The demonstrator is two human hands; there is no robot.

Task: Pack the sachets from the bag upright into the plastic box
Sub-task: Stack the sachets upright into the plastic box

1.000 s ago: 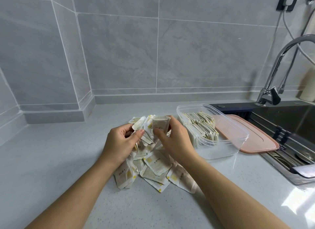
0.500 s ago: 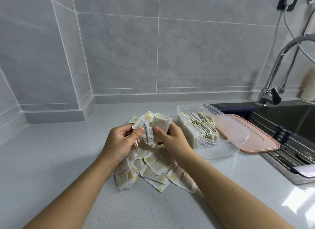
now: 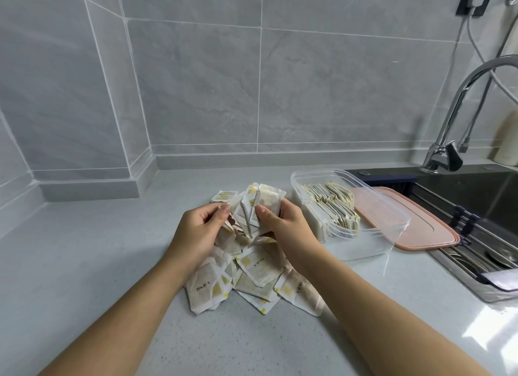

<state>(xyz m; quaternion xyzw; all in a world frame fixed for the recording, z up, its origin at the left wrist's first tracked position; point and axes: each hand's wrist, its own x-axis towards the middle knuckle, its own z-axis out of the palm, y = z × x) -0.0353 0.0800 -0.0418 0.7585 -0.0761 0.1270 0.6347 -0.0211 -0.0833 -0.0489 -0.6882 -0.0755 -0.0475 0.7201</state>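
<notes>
A loose pile of white-and-yellow sachets [image 3: 258,272] lies on the counter in front of me. My right hand [image 3: 283,224] grips a small stack of sachets [image 3: 263,204] held upright above the pile. My left hand [image 3: 200,230] is curled over the left part of the pile, its thumb and fingers pinching sachets there. To the right stands the clear plastic box [image 3: 392,216], with a row of sachets [image 3: 330,210] standing upright along its left side. No bag is in sight.
A pink lid [image 3: 420,230] lies behind the box at the sink's edge. The dark sink [image 3: 482,207] and chrome faucet [image 3: 448,140] are at the right. A tiled wall runs along the back, with a raised ledge [image 3: 89,188] at the left.
My right hand has shifted the held stack slightly up and tilted it. The left hand stays on the pile, fingers closing a little toward the stack.
</notes>
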